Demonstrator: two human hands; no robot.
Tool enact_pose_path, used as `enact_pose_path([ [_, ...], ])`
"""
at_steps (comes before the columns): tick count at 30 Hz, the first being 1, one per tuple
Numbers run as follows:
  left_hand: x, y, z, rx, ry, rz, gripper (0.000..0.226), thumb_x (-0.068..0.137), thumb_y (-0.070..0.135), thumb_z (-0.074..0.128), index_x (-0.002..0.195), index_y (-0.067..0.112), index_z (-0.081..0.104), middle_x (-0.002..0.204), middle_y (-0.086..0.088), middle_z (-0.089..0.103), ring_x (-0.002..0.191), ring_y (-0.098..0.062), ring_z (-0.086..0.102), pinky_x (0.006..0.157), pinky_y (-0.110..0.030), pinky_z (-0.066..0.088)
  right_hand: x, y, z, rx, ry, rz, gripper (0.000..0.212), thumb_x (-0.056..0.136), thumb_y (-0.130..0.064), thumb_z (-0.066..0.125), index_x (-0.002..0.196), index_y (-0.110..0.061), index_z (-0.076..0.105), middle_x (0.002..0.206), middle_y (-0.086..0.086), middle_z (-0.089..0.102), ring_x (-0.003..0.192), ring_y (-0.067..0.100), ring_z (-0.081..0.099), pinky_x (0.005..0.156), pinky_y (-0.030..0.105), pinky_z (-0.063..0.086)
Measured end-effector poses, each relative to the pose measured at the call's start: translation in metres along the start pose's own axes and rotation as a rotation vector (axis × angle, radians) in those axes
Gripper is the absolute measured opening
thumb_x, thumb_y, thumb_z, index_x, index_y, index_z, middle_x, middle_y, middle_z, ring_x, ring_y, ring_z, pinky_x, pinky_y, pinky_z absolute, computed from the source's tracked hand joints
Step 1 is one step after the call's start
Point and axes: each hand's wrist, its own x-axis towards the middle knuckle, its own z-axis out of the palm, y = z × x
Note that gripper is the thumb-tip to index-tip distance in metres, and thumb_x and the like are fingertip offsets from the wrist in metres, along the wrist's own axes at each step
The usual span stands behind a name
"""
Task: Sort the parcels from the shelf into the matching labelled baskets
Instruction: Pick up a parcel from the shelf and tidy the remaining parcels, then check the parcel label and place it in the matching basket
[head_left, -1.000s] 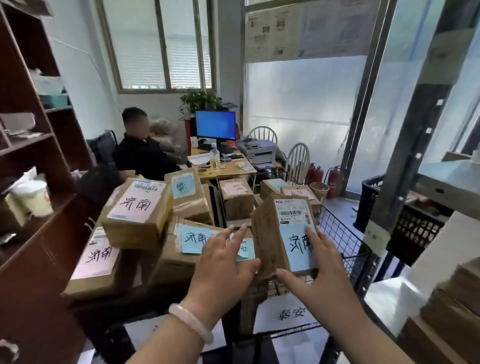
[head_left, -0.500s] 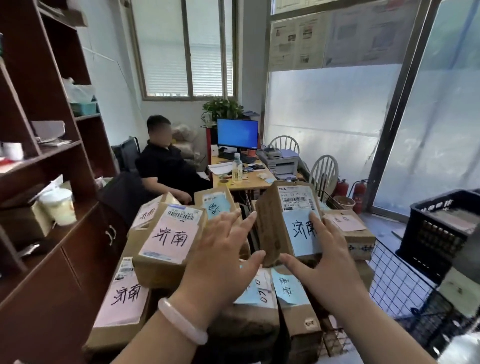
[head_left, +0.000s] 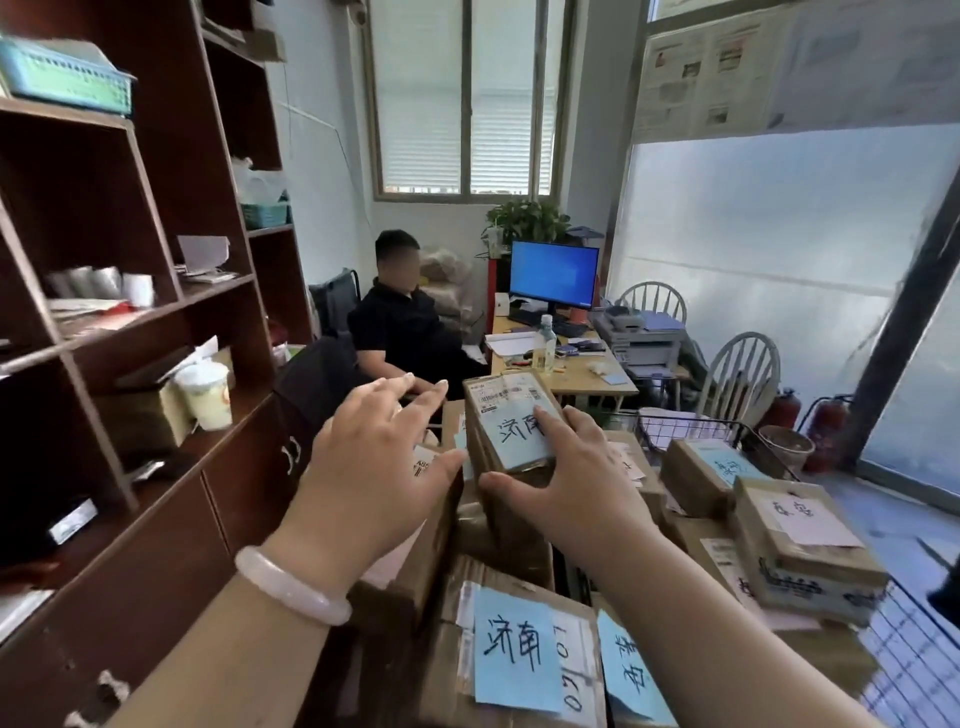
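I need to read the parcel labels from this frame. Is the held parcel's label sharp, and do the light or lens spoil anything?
Head view: the parcel label is slightly soft but legible, with a right hand fingertip covering part of one character. Head view: the window gives even daylight, with no glare on the labels. Head view: the shelf leans and bows from wide-angle distortion.

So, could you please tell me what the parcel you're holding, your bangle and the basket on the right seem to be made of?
Parcel: matt brown cardboard, by its folded edges, with a paper label shining as if taped over.
Bangle: smooth, pale, slightly translucent, perhaps jade or glass; the look leaves it open.
Basket: thin dark metal wire, judging by its open grid.
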Motion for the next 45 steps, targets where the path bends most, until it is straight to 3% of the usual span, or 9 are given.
enact_pose_path([
  [5,0.0,-0.008,0.001,-0.013,0.003,-0.056,0.068,0.091,0.067,0.042,0.151,0.037,0.034,0.156,0.001,0.037,0.144,-0.021,0.023,0.116,-0.044,0.024,0.01,-0.008,0.005,-0.035,-0.041,-0.043,0.107,0.062,-0.092,0.044,0.151,-0.038,0.02,0.159,-0.006,0.015,0.144,0.025,0.021,0.112,0.046,0.029],
  [8,-0.003,-0.01,0.001,-0.019,-0.017,-0.056,0.069,0.09,0.068,0.037,0.152,0.039,0.031,0.157,0.004,0.034,0.146,-0.019,0.021,0.117,-0.044,0.023,0.008,-0.008,0.008,-0.005,-0.06,-0.067,0.098,0.067,-0.092,0.035,0.15,-0.043,0.02,0.159,-0.008,0.019,0.144,0.021,0.021,0.112,0.045,0.027],
  [15,-0.011,0.011,0.002,0.046,-0.049,0.073,0.069,0.092,0.066,0.039,0.154,0.042,0.018,0.161,0.006,0.024,0.148,-0.019,0.014,0.119,-0.046,0.018,-0.022,0.005,-0.002,0.019,-0.018,-0.104,0.085,0.078,-0.077,0.049,0.149,-0.053,0.008,0.161,-0.02,0.006,0.147,0.017,0.015,0.113,0.045,0.029],
  [20,-0.026,0.044,0.008,0.051,-0.03,0.188,0.071,0.092,0.069,0.035,0.153,0.047,0.007,0.164,0.006,0.016,0.15,-0.019,0.008,0.12,-0.046,0.014,-0.072,0.023,-0.016,-0.077,0.137,-0.093,0.087,0.079,-0.076,0.047,0.148,-0.055,-0.001,0.159,-0.025,-0.002,0.148,0.007,0.0,0.116,0.037,0.011],
  [25,-0.055,0.102,0.033,-0.101,-0.049,0.412,0.075,0.092,0.065,0.04,0.153,0.047,0.001,0.164,0.007,0.012,0.151,-0.015,0.004,0.122,-0.043,0.006,-0.155,0.066,-0.031,-0.211,0.273,0.051,0.087,0.077,-0.079,0.039,0.144,-0.058,-0.013,0.145,-0.037,-0.021,0.134,-0.011,-0.018,0.109,0.023,-0.008],
  [30,-0.094,0.185,0.062,-0.243,-0.128,0.615,0.076,0.092,0.066,0.042,0.153,0.05,0.0,0.165,0.01,0.007,0.151,-0.014,-0.001,0.121,-0.038,0.0,-0.251,0.114,-0.065,-0.336,0.411,0.255,0.084,0.081,-0.077,0.043,0.132,-0.062,-0.022,0.154,-0.027,-0.016,0.142,-0.004,-0.018,0.114,0.022,-0.01],
  [35,-0.148,0.257,0.081,-0.335,-0.232,0.808,0.079,0.09,0.068,0.044,0.153,0.051,-0.001,0.165,0.011,0.005,0.152,-0.014,0.002,0.123,-0.038,0.002,-0.35,0.139,-0.085,-0.402,0.478,0.465,0.09,0.083,-0.074,0.044,0.151,-0.045,-0.006,0.162,-0.014,-0.009,0.147,0.006,-0.015,0.122,0.034,0.001],
  [42,-0.236,0.339,0.088,-0.486,-0.373,0.963,0.076,0.091,0.067,0.043,0.153,0.051,0.002,0.164,0.014,0.008,0.151,-0.012,0.004,0.123,-0.034,0.008,-0.467,0.165,-0.099,-0.476,0.486,0.66,0.089,0.082,-0.074,0.045,0.151,-0.046,-0.004,0.158,-0.021,-0.012,0.139,-0.004,-0.026,0.113,0.026,-0.013],
  [45,-0.279,0.37,0.089,-0.549,-0.473,0.972,0.075,0.092,0.066,0.043,0.152,0.052,0.001,0.164,0.015,0.006,0.151,-0.012,0.001,0.119,-0.032,0.0,-0.519,0.18,-0.109,-0.485,0.452,0.757,0.089,0.083,-0.074,0.045,0.151,-0.047,-0.005,0.16,-0.019,-0.012,0.134,-0.006,-0.027,0.112,0.025,-0.015],
])
